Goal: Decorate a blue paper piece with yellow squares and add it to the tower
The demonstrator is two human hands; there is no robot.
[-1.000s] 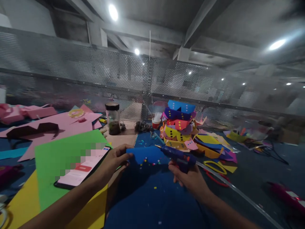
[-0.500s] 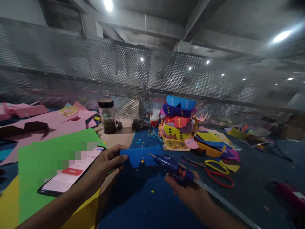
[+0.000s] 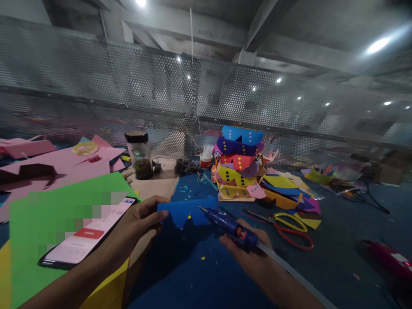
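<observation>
A dark blue counter [image 3: 199, 279] runs across the view, strewn with small paper scraps. Behind it stands a perforated metal screen [image 3: 193, 94] under grey concrete beams, with bright ceiling lights [image 3: 376, 45] overhead. On the near left lie a green sheet [image 3: 64, 201], a yellow sheet [image 3: 106, 294] under it and pink sheets [image 3: 64, 163] farther back. A dark-lidded jar [image 3: 139, 150] and a small red-and-white cup [image 3: 205, 159] stand near the screen. A stack of coloured paper pieces [image 3: 240, 163] rises at centre, and scissors [image 3: 289, 227] with yellow and red handles lie just right of it. A pink tool [image 3: 389, 259] lies at far right. The left hand [image 3: 138, 223] pinches the left end of a blue paper piece [image 3: 185, 212], held just above the counter at centre. The right hand [image 3: 247, 253] is closed around a blue glue gun [image 3: 230, 227], its nozzle at the paper's right part, with a clear glue stick [image 3: 289, 270] trailing behind. A phone [image 3: 86, 236] rests on the green sheet; its screen is blurred, so no writing can be read.
</observation>
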